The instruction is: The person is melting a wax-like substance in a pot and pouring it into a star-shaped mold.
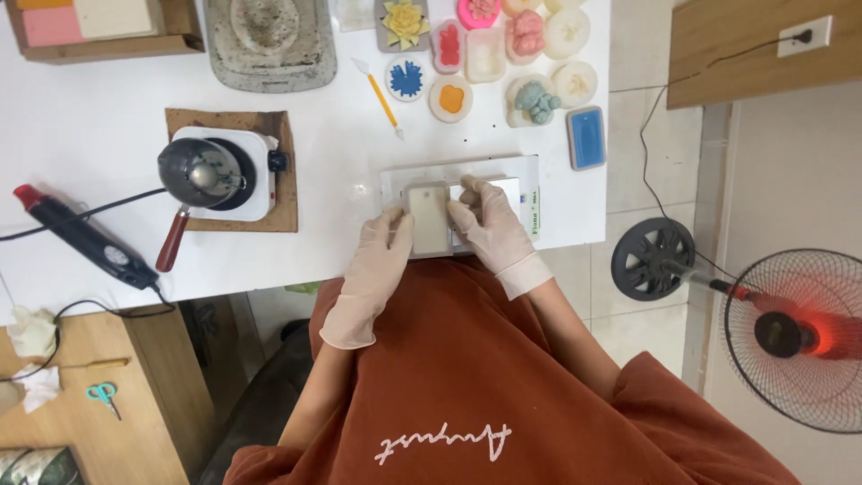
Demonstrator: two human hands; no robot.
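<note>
Both of my hands wear pale latex gloves and grip a small rectangular mould [428, 218] filled with cream-coloured wax. My left hand [382, 256] holds its left edge, and my right hand [489, 224] holds its right edge with fingers over the top corner. The mould rests on a flat white scale or tray [530, 184] at the front edge of the white table [99, 135].
A small pot with a wooden handle [199, 175] sits on a white hotplate on a cork mat. A black heat gun [81, 235] lies at left. Coloured silicone moulds [489, 49], a blue mould [585, 136] and a yellow spatula [382, 94] lie behind. A standing fan [790, 332] is on the floor at right.
</note>
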